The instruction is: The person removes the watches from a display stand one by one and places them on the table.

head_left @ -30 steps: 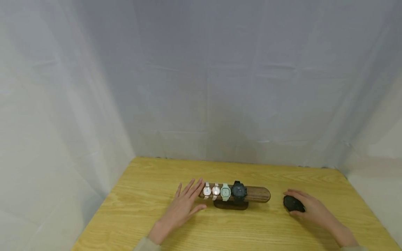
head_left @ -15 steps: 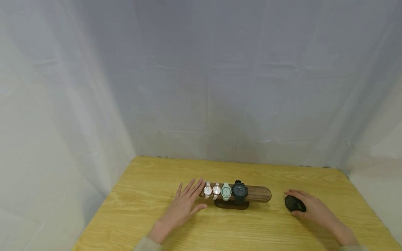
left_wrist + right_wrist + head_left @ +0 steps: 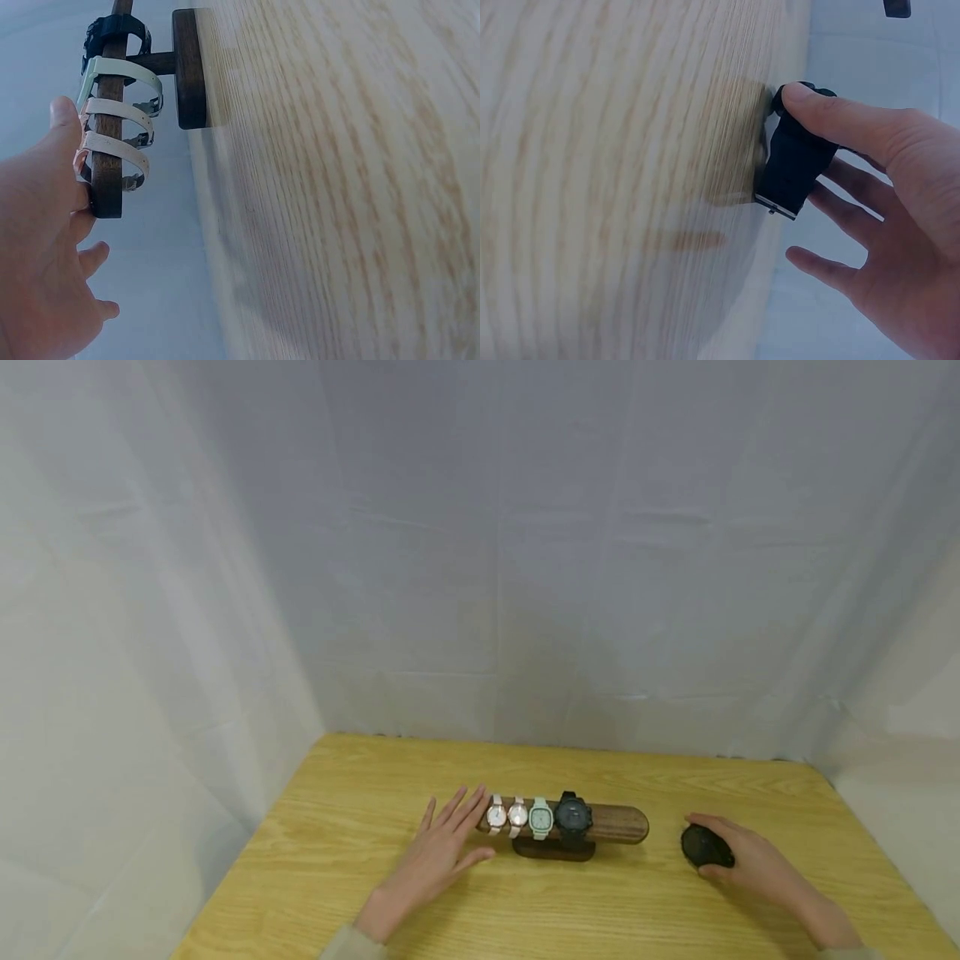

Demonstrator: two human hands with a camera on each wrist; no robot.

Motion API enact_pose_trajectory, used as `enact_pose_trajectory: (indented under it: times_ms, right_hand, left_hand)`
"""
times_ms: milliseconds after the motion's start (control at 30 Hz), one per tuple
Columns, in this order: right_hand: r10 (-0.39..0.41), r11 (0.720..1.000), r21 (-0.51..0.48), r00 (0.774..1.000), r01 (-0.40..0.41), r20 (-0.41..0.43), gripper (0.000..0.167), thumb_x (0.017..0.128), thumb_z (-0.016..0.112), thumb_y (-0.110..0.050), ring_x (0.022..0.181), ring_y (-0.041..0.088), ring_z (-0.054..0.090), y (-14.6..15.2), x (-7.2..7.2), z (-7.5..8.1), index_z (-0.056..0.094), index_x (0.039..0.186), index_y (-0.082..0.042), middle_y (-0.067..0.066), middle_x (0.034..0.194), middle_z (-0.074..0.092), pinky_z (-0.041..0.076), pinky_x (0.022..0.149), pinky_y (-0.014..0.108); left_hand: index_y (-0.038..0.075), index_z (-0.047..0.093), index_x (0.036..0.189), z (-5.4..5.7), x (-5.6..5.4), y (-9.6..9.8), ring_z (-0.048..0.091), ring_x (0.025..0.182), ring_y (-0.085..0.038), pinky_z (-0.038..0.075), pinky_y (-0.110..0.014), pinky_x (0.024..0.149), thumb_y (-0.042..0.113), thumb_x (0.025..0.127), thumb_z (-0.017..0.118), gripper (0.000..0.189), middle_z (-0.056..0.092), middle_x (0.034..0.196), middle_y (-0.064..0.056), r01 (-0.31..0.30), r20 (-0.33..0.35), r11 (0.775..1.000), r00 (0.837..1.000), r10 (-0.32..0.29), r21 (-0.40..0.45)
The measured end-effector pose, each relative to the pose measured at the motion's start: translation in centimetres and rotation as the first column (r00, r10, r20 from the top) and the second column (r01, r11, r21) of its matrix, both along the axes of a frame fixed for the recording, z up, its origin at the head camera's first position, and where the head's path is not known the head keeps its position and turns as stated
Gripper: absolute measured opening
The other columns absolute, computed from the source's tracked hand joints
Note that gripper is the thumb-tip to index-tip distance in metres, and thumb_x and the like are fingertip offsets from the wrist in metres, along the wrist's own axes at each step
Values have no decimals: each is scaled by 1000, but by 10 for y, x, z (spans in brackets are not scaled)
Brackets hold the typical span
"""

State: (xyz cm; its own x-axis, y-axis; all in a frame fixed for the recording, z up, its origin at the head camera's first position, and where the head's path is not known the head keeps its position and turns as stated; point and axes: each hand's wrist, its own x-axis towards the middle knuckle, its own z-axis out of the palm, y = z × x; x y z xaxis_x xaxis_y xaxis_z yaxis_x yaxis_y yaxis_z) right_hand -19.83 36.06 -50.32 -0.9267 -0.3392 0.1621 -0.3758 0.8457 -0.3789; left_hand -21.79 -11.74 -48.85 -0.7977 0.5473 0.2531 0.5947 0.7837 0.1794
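A dark wooden watch stand [image 3: 617, 823] bears several watches: two with pale straps and round faces, a mint-green watch [image 3: 541, 818] and a chunky black one [image 3: 573, 816]. My left hand [image 3: 429, 860] lies at the stand's left end, fingers extended and fingertips against it. In the left wrist view, the thumb lies alongside the pale straps [image 3: 120, 150]. Right of the stand, my right hand [image 3: 757, 862] pinches another black watch [image 3: 707, 846] between thumb and fingers. In the right wrist view, this watch [image 3: 795, 161] is close over the tabletop, its metal-tipped end toward the wood.
The wood-grained table [image 3: 570, 914] is surrounded by pale cloth [image 3: 495, 568] at the back and both sides. The bare right part of the stand reaches toward my right hand, with a strip of tabletop between them.
My right hand has shifted slightly to the right with the black watch in its grasp. The left hand has stayed against the stand's end.
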Motion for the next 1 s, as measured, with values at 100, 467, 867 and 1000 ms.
enact_pose_trajectory:
  times_ms: [100,467,867,1000]
  right_hand:
    - [9,1000,-3,1000,-9,4,74,76,88,-21,118,48,59,0,1,2,57,139,1,26,136,60,53,92,61]
    - [26,1000,-9,1000,-26,-8,76,75,89,-23,120,48,59,-1,1,2,56,140,1,26,138,59,53,92,61]
    - [41,999,-33,999,-41,-2,79,78,86,-36,120,51,57,-3,1,4,55,140,1,27,139,57,51,91,66]
    - [32,998,-53,999,-33,-7,77,82,83,-39,120,52,56,-3,1,4,54,141,1,27,140,57,51,90,67]
  left_hand:
    - [15,19,162,0,0,0,18,154,-30,10,-64,121,53,102,48,77,15,167,-1,-1,3,1000,1000,1,9]
    - [17,17,162,0,0,1,15,154,-29,7,-63,121,46,101,57,78,13,167,1,-6,28,1000,1000,5,29]
    - [17,18,162,-1,0,0,17,154,-30,9,-63,121,46,100,58,79,15,167,0,1,17,999,1000,-1,34]
    - [17,19,162,-1,0,0,18,154,-30,9,-63,121,47,100,58,79,16,167,0,1,14,999,1000,-2,39]
